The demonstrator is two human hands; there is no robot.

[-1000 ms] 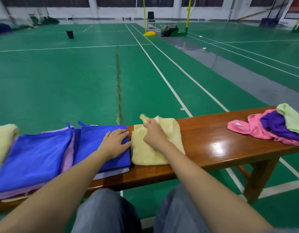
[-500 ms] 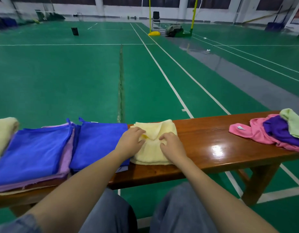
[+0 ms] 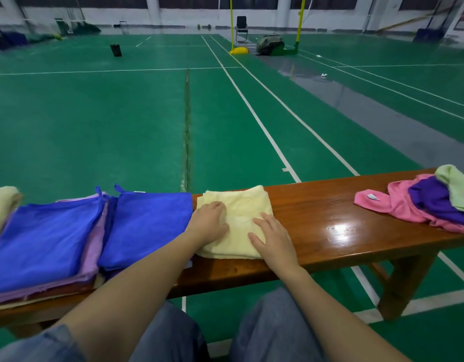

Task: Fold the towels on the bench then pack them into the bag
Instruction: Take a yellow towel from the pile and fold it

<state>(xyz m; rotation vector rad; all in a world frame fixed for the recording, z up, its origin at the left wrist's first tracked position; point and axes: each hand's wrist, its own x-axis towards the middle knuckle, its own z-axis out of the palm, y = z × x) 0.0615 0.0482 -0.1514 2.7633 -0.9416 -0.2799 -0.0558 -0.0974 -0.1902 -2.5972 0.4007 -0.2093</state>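
Our tabletop [image 3: 330,205] carries folded blue towels [image 3: 147,226] at left and a loose pink heap [image 3: 398,205] at right. Between them lies the folded yellow towel [image 3: 241,205]. Our left hand [image 3: 210,223] and right hand [image 3: 274,241] rest flat on it, fingers straight.

Pale yellow towel [image 3: 241,212], blue folded towels [image 3: 147,226], pink [image 3: 387,205], purple [image 3: 434,202] and light green [image 3: 458,189] cloths, brown bench [image 3: 343,231].

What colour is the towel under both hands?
Pale yellow towel, plain, clearest in the head view.
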